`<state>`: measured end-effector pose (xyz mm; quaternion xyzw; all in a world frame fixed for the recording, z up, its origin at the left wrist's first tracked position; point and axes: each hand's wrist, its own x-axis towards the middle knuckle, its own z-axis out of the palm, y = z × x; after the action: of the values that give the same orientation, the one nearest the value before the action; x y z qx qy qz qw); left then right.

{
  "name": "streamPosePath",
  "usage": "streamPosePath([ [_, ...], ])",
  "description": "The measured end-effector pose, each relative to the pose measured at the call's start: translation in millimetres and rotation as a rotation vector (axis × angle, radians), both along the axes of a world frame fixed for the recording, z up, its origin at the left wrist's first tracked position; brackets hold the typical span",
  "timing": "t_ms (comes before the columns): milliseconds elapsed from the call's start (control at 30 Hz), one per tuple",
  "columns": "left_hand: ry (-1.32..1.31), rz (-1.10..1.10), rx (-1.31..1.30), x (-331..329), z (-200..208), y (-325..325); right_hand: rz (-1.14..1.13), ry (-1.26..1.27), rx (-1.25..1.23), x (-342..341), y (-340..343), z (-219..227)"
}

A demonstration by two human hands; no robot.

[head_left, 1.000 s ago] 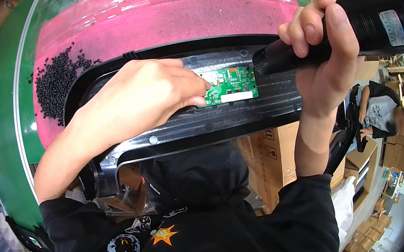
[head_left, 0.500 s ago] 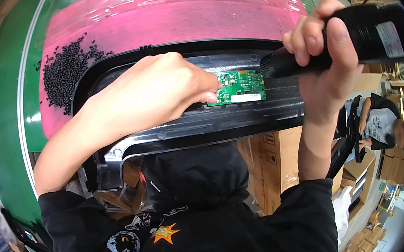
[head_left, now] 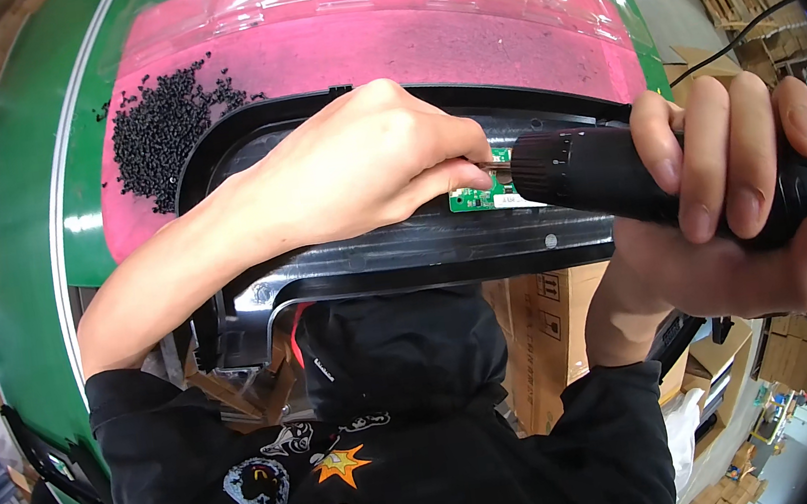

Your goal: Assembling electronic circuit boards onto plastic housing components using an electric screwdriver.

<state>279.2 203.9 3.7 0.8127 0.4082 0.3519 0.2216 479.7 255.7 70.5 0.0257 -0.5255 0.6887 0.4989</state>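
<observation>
Green rectangular circuit board with a white label strip (head_left: 469, 201): lies flat inside the glossy black moulded plastic housing (head_left: 404, 254), partly hidden by my fingers and the tool. Judged handling: light, stiff, fragile on its component face; best taken by its long edges, away from the soldered parts. Housing looks stiff and rather slippery; its raised rim should give the better hold.

My left hand (head_left: 368, 171) reaches over the housing, thumb and index finger nearly together above the board, at the metal bit (head_left: 503, 167) (whether they pinch the bit or some small part at its tip, I cannot tell). My right hand (head_left: 704, 200) wraps closed around the thick black cylindrical power driver (head_left: 577, 170), which lies almost level, nose toward my left fingertips. I expect it to be the heaviest piece here, best gripped round the barrel.

Beyond the housing: a pink mat (head_left: 419, 49), with a heap of tiny black pieces (head_left: 162, 130) (screws, probably) just beside the housing's upper left corner. Green tabletop (head_left: 17, 219) farther left.
</observation>
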Motion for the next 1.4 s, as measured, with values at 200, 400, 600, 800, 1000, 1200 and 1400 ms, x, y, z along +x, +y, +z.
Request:
streamPosePath([
  [200,0.228,0.070,0.018,-4,5,-1,-0.018,-0.070,0.124,-9,0,-1],
  [400,0.043,0.191,0.128,-10,-4,2,-0.190,-0.309,0.211,-28,10,-26],
  [600,-0.098,0.251,-0.016,-8,2,1,-0.228,-0.287,0.145,-29,11,-34],
  [800,-0.030,0.282,-0.096,-12,4,-2,-0.334,-0.429,0.151,-37,2,-25],
  [1000,0.112,0.314,-0.015,-9,3,-1,-0.332,-0.440,0.118,-39,6,-26],
  [1200,0.117,0.383,0.013,-8,3,-2,-0.376,-0.491,0.199,-47,3,-29],
  [1400,0.074,0.237,0.013,-12,-5,-1,-0.294,-0.359,0.091,-34,4,-33],
])
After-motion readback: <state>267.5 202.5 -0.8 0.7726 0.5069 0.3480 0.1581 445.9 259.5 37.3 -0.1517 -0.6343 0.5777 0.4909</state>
